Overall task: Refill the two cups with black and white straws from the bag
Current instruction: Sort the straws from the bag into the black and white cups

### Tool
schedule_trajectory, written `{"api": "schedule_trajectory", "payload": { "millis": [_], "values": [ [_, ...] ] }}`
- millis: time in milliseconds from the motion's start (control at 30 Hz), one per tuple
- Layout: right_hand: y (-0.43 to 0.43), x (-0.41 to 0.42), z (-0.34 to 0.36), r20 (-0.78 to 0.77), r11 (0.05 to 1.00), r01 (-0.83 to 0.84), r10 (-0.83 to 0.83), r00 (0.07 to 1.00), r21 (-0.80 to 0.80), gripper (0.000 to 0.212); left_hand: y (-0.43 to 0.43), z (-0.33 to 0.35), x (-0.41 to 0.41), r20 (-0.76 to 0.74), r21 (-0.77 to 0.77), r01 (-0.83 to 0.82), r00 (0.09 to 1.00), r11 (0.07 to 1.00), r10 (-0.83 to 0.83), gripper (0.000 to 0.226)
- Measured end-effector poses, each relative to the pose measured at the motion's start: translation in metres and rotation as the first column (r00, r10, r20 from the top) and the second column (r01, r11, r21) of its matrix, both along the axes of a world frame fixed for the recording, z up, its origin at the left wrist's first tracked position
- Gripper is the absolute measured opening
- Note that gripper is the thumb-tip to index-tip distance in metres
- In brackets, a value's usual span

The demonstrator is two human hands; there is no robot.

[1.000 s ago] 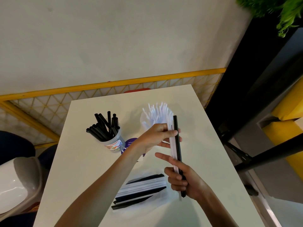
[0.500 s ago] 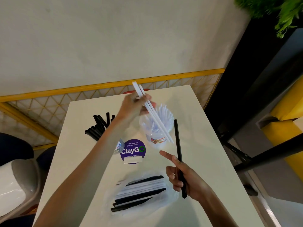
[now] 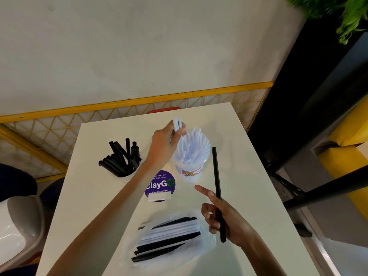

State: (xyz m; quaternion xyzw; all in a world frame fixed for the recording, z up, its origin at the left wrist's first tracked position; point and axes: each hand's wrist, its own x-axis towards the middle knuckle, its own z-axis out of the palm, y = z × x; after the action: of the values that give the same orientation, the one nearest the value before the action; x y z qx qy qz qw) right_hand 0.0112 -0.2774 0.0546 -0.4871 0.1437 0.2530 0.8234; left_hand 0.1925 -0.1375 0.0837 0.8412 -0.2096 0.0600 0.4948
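Head: hands (image 3: 165, 145) around straws (image 3: 216, 176)

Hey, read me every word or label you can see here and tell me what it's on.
"ClayGo": purple sticker on the table.
"Clean as you go": same sticker.
"keep our", "clean": its small top lines, partly hidden.
Label on the white-straw cup: too blurred to read.

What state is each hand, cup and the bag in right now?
left hand: pinches white straws by the white-straw cup.
right hand: grips one black straw, index finger extended.
white-straw cup: upright, packed with straws.
black-straw cup: upright, holds black straws.
bag: lying flat, black and white straws inside.
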Motion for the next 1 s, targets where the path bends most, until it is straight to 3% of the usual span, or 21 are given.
{"api": "schedule_trajectory", "payload": {
  "millis": [133, 400, 500, 600, 767, 900, 1000],
  "values": [
    [-0.001, 0.001, -0.001, 0.004, 1.0, 0.002, -0.002, 1.0, -0.007, 0.037, -0.001, -0.026, -0.003, -0.032, 0.031, -0.044, 0.998, 0.999, 0.045, 0.019],
    [0.003, 0.003, -0.005, 0.002, 1.0, 0.002, -0.002, 1.0, -0.03, 0.037, -0.014, -0.037, -0.014, 0.136, 0.015, -0.224, 0.966, 0.975, 0.22, 0.027],
    [0.004, 0.004, -0.006, 0.0, 0.999, -0.002, 0.002, 1.0, -0.051, 0.033, -0.016, -0.036, -0.013, 0.109, -0.017, -0.235, 0.966, 0.972, 0.235, 0.024],
    [0.003, 0.005, -0.005, -0.001, 0.998, 0.001, -0.001, 1.0, -0.06, 0.033, -0.017, -0.036, -0.012, 0.086, 0.036, -0.253, 0.965, 0.967, 0.25, 0.037],
    [0.0, 0.006, -0.005, -0.007, 0.998, 0.007, -0.008, 1.0, -0.059, 0.033, -0.013, -0.041, -0.014, 0.171, 0.165, -0.236, 0.963, 0.958, 0.208, 0.064],
    [0.001, 0.007, -0.007, -0.011, 0.998, 0.007, -0.008, 1.0, -0.06, 0.033, -0.009, -0.049, -0.013, 0.383, 0.268, -0.224, 0.917, 0.937, 0.11, 0.042],
    [0.002, 0.008, -0.007, -0.012, 0.998, -0.003, 0.003, 1.0, -0.064, 0.033, -0.013, -0.051, -0.012, 0.409, 0.371, -0.134, 0.912, 0.919, -0.032, 0.046]
  ]
}}
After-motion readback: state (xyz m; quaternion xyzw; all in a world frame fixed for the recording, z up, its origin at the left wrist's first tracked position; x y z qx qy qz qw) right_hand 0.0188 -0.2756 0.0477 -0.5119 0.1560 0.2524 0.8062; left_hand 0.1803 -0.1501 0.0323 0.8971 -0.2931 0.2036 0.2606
